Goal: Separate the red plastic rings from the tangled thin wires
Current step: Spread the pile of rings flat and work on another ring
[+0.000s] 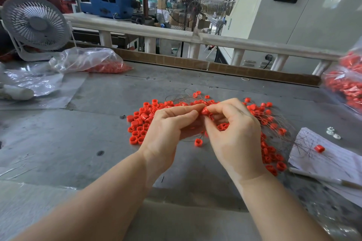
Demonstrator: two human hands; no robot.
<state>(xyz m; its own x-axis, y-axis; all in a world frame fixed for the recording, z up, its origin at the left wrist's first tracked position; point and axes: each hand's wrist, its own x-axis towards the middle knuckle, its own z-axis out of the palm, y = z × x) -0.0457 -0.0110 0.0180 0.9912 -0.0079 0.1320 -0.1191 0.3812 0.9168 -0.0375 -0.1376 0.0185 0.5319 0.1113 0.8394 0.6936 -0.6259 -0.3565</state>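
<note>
Workbench: a grey, scuffed table [58,143] fills the lower frame in a factory hall, edged at the back by a white rail [137,30].
Cabinet: a cream machine housing [293,15] with a dark vent stands behind the rail at right.
Fans: a grey desk fan [36,22] sits at the far left corner; a tall black pedestal fan [184,2] stands beyond the rail.
Bags: a clear plastic bag [84,58] holding red pieces lies at far left; a second, fuller bag [344,82] is cut off by the right edge.
Paper: a handwritten sheet [329,160] lies at right, with one stray red ring and wire ends on it, and a pen [323,178] just below.
Ring pile: loose red plastic rings [139,123] are heaped at the table's centre, spreading under and to both sides of the hands.
Wires: tangled thin wires [284,123] loop through the rings on the right side and behind the hands, several rings threaded on them.
Left hand: the left hand [166,125] is raised over the pile, its thumb and forefinger closed narrowly at the held ring.
Right hand: the right hand [233,129] meets it, fingers curled, pinching the same single red ring [204,111] from the other side.
Hanging ring: one ring [197,142] dangles on a wire below the hands.
</note>
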